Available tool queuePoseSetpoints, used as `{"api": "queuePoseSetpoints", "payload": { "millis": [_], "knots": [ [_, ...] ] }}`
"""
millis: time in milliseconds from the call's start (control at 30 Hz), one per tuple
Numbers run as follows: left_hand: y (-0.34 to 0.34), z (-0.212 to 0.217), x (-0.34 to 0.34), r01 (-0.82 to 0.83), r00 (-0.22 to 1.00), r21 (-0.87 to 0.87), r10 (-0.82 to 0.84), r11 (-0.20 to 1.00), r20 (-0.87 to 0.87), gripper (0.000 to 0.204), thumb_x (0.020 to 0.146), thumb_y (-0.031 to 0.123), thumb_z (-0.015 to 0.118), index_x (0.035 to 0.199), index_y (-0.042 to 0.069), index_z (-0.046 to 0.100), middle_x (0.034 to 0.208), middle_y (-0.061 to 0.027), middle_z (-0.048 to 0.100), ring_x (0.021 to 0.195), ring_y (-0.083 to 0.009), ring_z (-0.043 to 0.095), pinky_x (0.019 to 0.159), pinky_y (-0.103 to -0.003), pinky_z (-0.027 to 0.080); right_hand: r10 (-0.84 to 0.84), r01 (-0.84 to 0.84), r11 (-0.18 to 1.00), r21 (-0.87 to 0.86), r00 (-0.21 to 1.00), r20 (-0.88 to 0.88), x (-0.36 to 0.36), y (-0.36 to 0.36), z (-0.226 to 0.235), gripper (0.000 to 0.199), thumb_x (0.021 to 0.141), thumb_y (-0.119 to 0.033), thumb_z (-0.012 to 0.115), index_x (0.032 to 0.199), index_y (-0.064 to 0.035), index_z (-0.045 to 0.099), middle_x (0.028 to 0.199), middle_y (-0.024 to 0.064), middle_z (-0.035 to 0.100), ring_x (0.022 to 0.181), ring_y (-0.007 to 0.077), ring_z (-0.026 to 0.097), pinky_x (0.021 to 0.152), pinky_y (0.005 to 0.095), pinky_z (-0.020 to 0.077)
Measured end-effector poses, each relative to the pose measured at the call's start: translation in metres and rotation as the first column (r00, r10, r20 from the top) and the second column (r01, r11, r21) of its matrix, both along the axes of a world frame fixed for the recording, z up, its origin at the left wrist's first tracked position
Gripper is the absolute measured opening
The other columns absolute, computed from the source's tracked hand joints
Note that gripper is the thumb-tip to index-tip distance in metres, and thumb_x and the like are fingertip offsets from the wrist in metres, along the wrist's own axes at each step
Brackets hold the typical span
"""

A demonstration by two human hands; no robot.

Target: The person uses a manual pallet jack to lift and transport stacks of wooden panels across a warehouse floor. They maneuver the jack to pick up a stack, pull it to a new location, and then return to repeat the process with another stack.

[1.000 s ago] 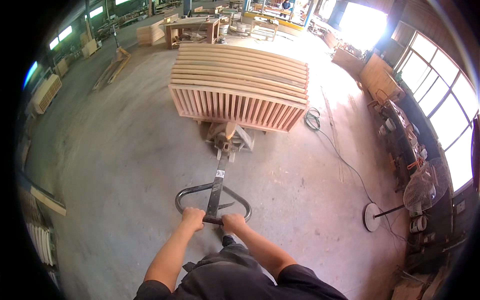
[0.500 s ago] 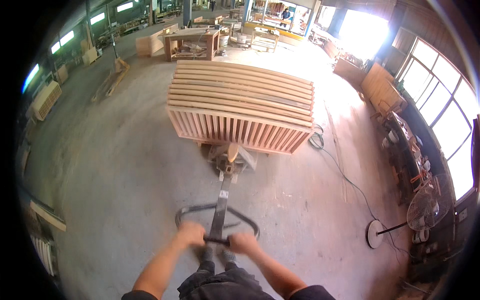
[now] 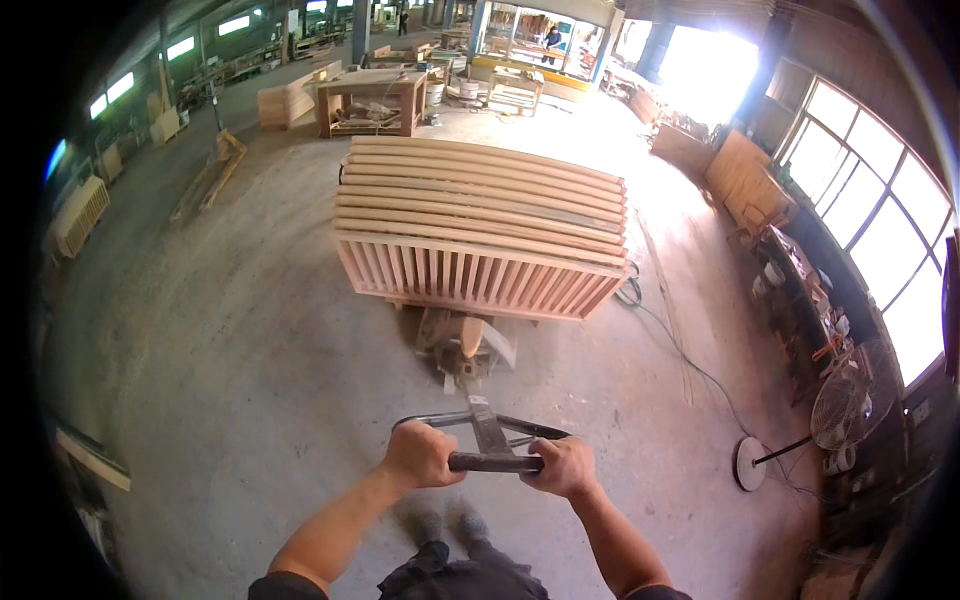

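Both my hands grip the black looped handle (image 3: 495, 463) of a pallet jack (image 3: 462, 345). My left hand (image 3: 424, 455) is wrapped round the handle's left side, and my right hand (image 3: 562, 466) is closed on its right side. From the handle a dark shaft (image 3: 488, 428) runs forward to the jack's body. Beyond it stands a stack of slatted wooden frames (image 3: 485, 215), upright and packed face to face, its near frame showing a row of vertical slats. The jack's forks are hidden beneath the load.
A pedestal fan (image 3: 850, 405) stands at the right, near a cluttered bench (image 3: 800, 275). A green cable (image 3: 690, 350) trails across the floor from the stack. Another pallet jack (image 3: 218, 165) is at the far left. A wooden workbench (image 3: 370, 88) stands behind the stack.
The handle has swung right and risen toward me, with both hands still on it. My hands are farther apart. The stack appears slightly lower in view.
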State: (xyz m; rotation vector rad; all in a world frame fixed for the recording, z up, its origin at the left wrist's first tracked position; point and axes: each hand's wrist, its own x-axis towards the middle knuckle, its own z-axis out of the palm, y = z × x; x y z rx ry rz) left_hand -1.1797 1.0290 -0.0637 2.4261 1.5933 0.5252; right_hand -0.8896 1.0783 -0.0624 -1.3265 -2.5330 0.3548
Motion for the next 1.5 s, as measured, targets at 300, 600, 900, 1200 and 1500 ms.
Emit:
{"api": "queuePoseSetpoints", "payload": {
  "millis": [300, 600, 900, 1200, 1500],
  "knots": [
    [-0.166, -0.122, 0.026, 0.069, 0.982, -0.536, -0.152, 0.841, -0.111, 0.038, 0.074, 0.046, 0.077, 0.090, 0.013, 0.069, 0.081, -0.0097, 0.072, 0.081, -0.0317, 0.072, 0.070, -0.048, 0.056, 0.260, 0.062, 0.831, -0.553, 0.835, 0.485, 0.016, -0.156, -0.140, 0.034, 0.086, -0.050, 0.062, 0.088, -0.0186, 0.075, 0.086, 0.0096, 0.075, 0.083, 0.0341, 0.074, 0.070, 0.0466, 0.0586],
    [-0.078, -0.073, 0.005, -0.012, 0.995, -0.350, -0.022, 0.937, -0.092, 0.026, 0.067, 0.034, 0.072, 0.081, 0.013, 0.075, 0.081, -0.0118, 0.072, 0.079, -0.0329, 0.070, 0.072, -0.046, 0.056, 0.153, 0.077, 0.873, -0.482, 0.894, 0.420, 0.000, -0.061, -0.050, 0.027, 0.081, -0.038, 0.067, 0.100, -0.0204, 0.073, 0.091, 0.0097, 0.074, 0.084, 0.0293, 0.072, 0.071, 0.0438, 0.0566],
    [-0.102, -0.078, 0.045, -0.176, 0.978, -0.136, 0.157, 0.975, -0.140, 0.026, 0.068, 0.037, 0.077, 0.070, 0.013, 0.067, 0.072, -0.0121, 0.068, 0.073, -0.0333, 0.068, 0.071, -0.045, 0.050, -0.066, 0.066, 0.998, 0.001, 0.997, -0.035, 0.031, -0.099, -0.092, 0.013, 0.067, -0.022, 0.076, 0.075, -0.0157, 0.069, 0.064, 0.0095, 0.065, 0.063, 0.0317, 0.067, 0.060, 0.0458, 0.0524],
    [-0.118, -0.101, 0.048, -0.087, 0.969, -0.620, -0.079, 0.779, -0.236, 0.024, 0.069, 0.030, 0.072, 0.087, 0.015, 0.075, 0.088, -0.0136, 0.073, 0.087, -0.0330, 0.072, 0.073, -0.048, 0.055, 0.121, -0.050, 0.926, -0.373, 0.978, 0.171, 0.050, -0.117, -0.122, 0.013, 0.078, -0.031, 0.068, 0.086, -0.0211, 0.072, 0.076, 0.0094, 0.070, 0.072, 0.0335, 0.069, 0.063, 0.0463, 0.0548],
    [-0.042, -0.043, 0.047, -0.218, 0.975, 0.185, 0.220, 0.958, 0.012, 0.032, 0.060, 0.035, 0.079, 0.059, 0.013, 0.056, 0.061, -0.0111, 0.059, 0.062, -0.0336, 0.061, 0.063, -0.045, 0.045, -0.099, 0.107, 0.992, 0.061, 0.988, -0.119, 0.026, -0.037, -0.047, 0.022, 0.067, -0.028, 0.079, 0.081, -0.0153, 0.069, 0.070, 0.0087, 0.067, 0.068, 0.0333, 0.067, 0.061, 0.0475, 0.0518]
  ]
}}
